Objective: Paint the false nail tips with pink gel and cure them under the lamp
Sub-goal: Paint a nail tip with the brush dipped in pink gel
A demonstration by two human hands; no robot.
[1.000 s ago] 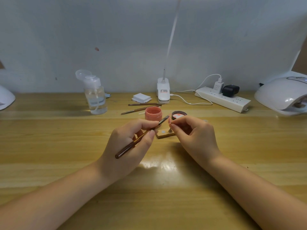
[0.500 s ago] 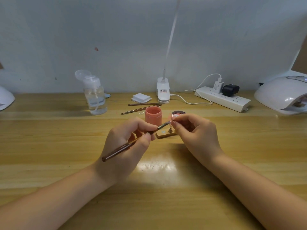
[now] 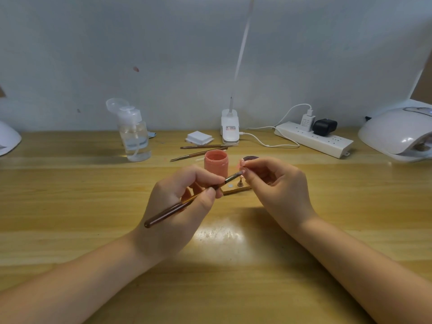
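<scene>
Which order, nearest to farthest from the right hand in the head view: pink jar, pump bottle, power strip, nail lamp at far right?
From the right hand:
1. pink jar, just to its left, behind the brush.
2. power strip, behind it to the right, by the wall.
3. pump bottle, far back left, and nail lamp, far right: too close to call.

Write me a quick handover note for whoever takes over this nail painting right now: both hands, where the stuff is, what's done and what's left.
Left hand grips the brush, bristles up against the nail tip.
Right hand pinches that nail tip, which already shows pink.
Pink pot stands open just behind the hands; its lid lies beside it. A small wooden stand sits on the desk between the hands.
Curing lamp is at the far right of the desk.
Done: gel going on this tip.
Left: finish coating, cure under the lamp. I can't see other tips.
</scene>
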